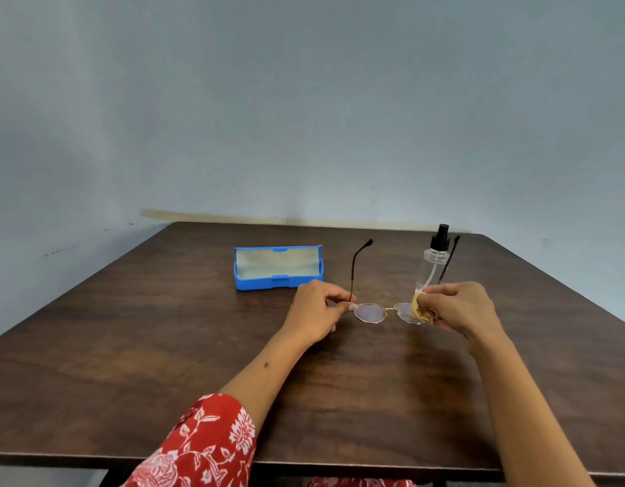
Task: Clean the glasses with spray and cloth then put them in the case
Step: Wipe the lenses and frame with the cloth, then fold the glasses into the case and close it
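Thin gold-rimmed glasses (372,312) hang above the table's middle, temples open and pointing away from me. My left hand (314,314) pinches the frame at its left hinge. My right hand (460,307) pinches a small yellow cloth (420,309) against the right lens, hiding much of that lens. Behind my right hand stands a clear spray bottle (434,258) with a black nozzle. A blue glasses case (278,267) lies open at the back, left of the glasses, its pale lining showing.
The dark wooden table (163,346) ends near me at a front edge and stands against a grey wall. A red patterned sleeve (205,444) covers my left upper arm.
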